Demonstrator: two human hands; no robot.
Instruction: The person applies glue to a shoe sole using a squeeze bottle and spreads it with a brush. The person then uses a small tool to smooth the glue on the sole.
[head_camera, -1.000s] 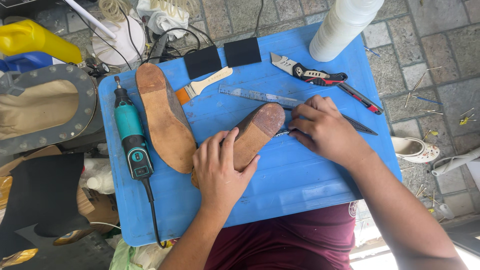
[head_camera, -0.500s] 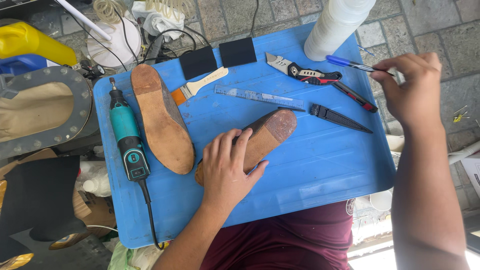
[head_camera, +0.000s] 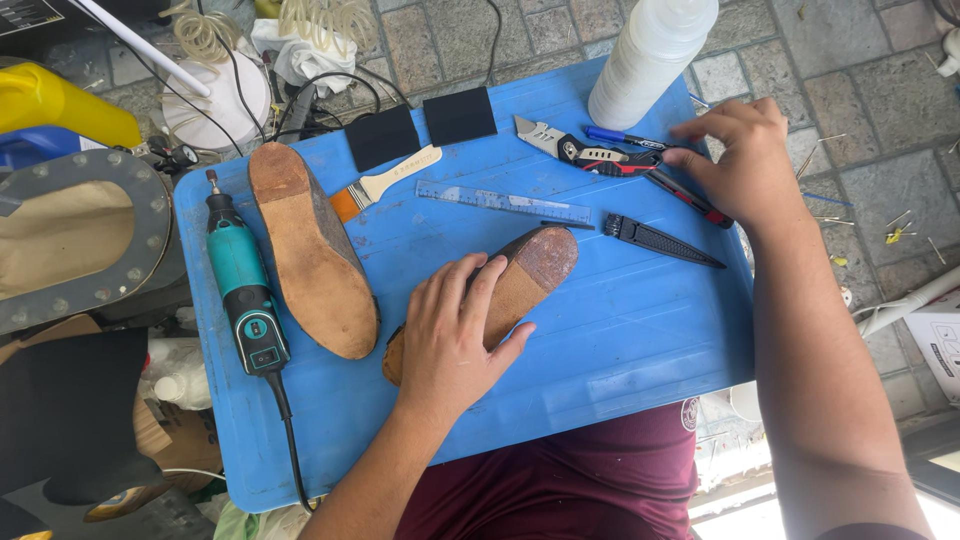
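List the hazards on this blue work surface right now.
The right hand rests among the utility knife and pens at the far edge; if the blade is exposed, it might nick a finger. The black pointed tool lies loose near the right forearm and could jab it. The left hand alone pins the shoe sole, which may slip.

Under the left hand (head_camera: 450, 335) lies a shoe sole (head_camera: 520, 280), matt tan leather by the look of it, its heel patch rough and reddish-brown. At nine o'clock from it, a second sole (head_camera: 310, 250) shows the same dull, scuffed leather. The tray (head_camera: 620, 350) is smooth blue plastic with a soft sheen. At twelve o'clock, a clear plastic ruler (head_camera: 505, 203). By the right hand (head_camera: 745, 160), a utility knife (head_camera: 580, 152) with bare grey metal. The rotary tool (head_camera: 243, 290) is glossy teal plastic.
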